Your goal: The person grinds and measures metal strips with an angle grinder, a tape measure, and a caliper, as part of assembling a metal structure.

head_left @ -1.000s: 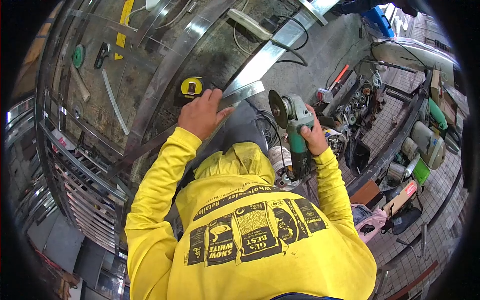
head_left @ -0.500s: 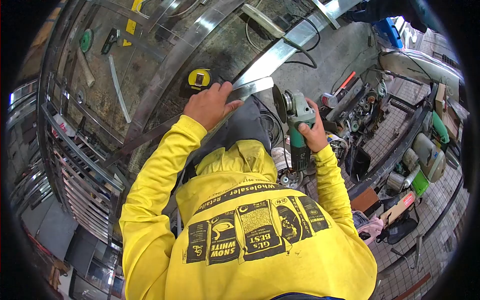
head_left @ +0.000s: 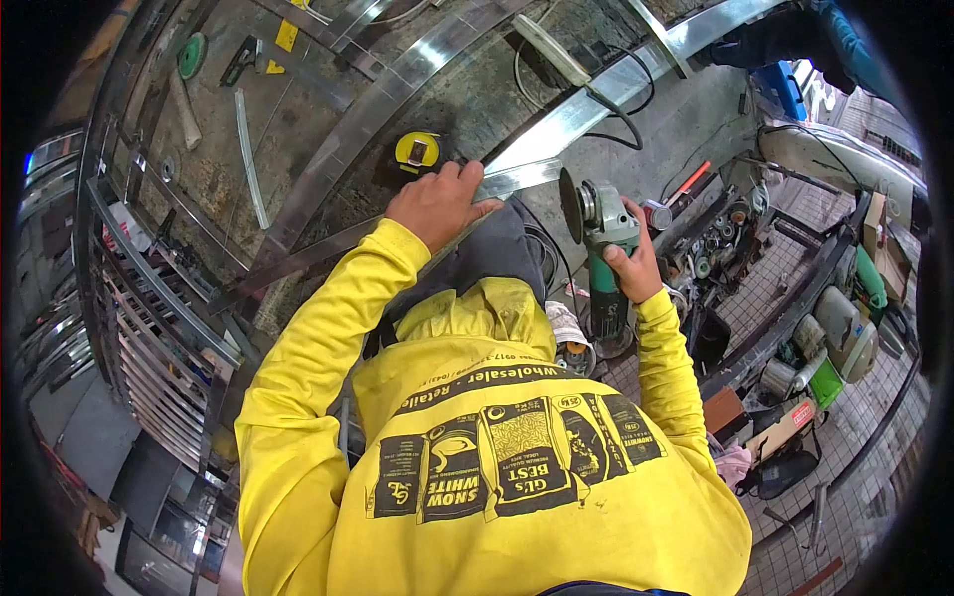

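Observation:
My left hand (head_left: 437, 206) is closed over a shiny metal bar (head_left: 525, 179), whose free end sticks out to the right. My right hand (head_left: 634, 254) grips a green angle grinder (head_left: 608, 283) around its head and upper body. The grinder's disc (head_left: 570, 206) stands on edge just right of the bar's end, and I cannot tell whether they touch. Beyond my left hand lies a yellow tape measure (head_left: 416, 151). A long, wide metal beam (head_left: 556, 124) runs diagonally past the bar, away to the upper right.
A welding electrode holder (head_left: 553, 50) with a black cable lies over the beam. Metal frames (head_left: 149, 288) stand at the left. Tools and parts fill a tray (head_left: 730, 214) at the right, near a green bottle (head_left: 871, 278). Another person's sleeve (head_left: 845, 45) shows at the upper right.
The view has shifted a little, so most things appear farther right. The grinder and bar remain in my hands, with the disc still beside the bar's end.

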